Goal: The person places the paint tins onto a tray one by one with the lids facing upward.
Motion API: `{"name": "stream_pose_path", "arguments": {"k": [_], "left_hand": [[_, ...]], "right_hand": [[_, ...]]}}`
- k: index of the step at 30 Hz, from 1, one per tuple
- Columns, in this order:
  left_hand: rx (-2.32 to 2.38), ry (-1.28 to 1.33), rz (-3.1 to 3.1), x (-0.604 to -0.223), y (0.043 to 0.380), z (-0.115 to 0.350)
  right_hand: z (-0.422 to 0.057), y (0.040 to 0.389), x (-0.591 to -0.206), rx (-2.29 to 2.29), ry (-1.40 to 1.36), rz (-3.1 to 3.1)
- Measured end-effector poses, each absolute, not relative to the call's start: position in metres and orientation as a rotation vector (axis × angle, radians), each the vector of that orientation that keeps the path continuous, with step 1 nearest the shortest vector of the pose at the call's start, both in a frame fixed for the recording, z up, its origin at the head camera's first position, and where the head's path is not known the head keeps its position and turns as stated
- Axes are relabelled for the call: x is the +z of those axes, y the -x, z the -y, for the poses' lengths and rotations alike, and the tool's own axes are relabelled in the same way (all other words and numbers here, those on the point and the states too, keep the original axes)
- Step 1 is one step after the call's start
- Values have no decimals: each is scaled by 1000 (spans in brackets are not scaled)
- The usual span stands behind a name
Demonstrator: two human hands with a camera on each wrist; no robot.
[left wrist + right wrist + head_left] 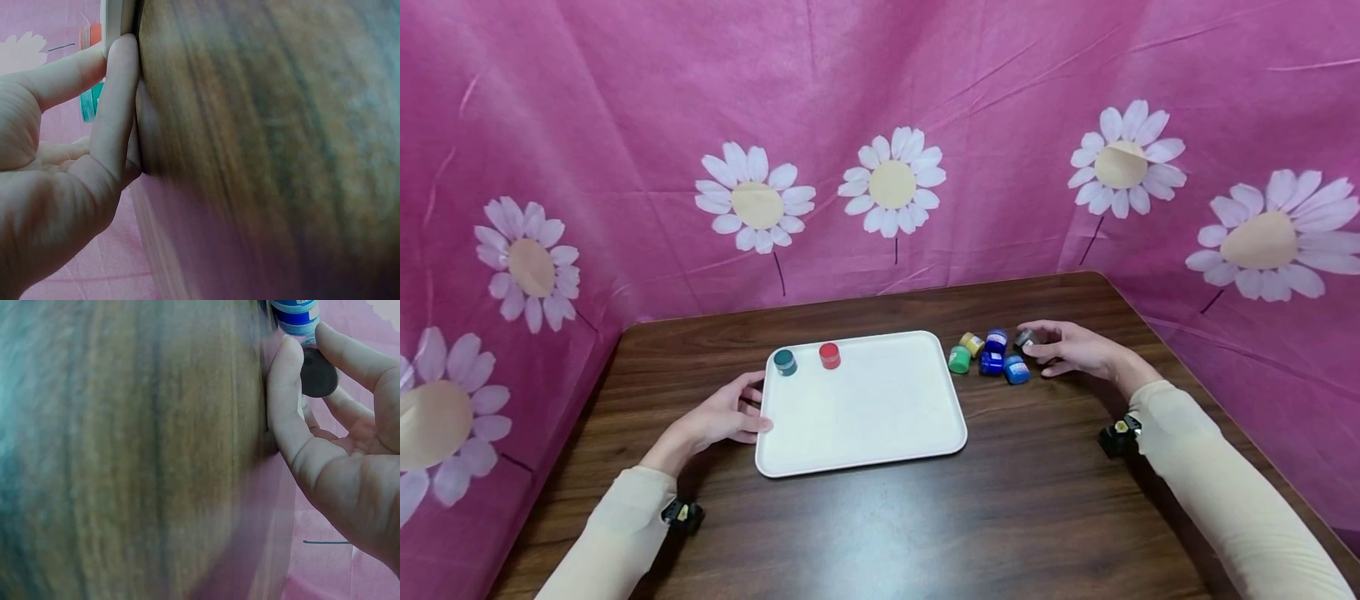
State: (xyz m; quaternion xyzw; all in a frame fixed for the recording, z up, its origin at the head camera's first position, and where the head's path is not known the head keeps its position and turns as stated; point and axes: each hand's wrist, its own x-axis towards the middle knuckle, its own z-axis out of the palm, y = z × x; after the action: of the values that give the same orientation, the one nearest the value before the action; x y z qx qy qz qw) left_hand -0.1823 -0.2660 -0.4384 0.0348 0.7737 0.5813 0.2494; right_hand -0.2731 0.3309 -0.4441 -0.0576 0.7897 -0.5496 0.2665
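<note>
My left hand (726, 414) grips the left edge of a white tray (865, 417), thumb at the rim. The left wrist view shows the hand's fingers (119, 106) along the tray's edge (119, 22). On the tray's far left stand a dark teal paint jar (785, 362) and a red paint jar (830, 356). To the right of the tray, my right hand (1078, 348) holds a small black paint jar (1025, 339) between thumb and fingers. Its dark round lid (319, 374) shows in the right wrist view.
Between tray and right hand cluster a green jar (959, 359), a yellow jar (972, 344), two dark blue jars (992, 362) and a lighter blue jar (1017, 369). A brown wooden table (880, 533) carries everything. Behind hangs a pink cloth (985, 83) with daisies.
</note>
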Motion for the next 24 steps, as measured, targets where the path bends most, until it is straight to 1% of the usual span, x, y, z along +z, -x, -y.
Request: {"name": "stream_pose_path", "arguments": {"k": [24], "left_hand": [[1575, -85, -2116, -439, 182, 266]], "right_hand": [[-326, 274, -440, -1651, 168, -1993]]}}
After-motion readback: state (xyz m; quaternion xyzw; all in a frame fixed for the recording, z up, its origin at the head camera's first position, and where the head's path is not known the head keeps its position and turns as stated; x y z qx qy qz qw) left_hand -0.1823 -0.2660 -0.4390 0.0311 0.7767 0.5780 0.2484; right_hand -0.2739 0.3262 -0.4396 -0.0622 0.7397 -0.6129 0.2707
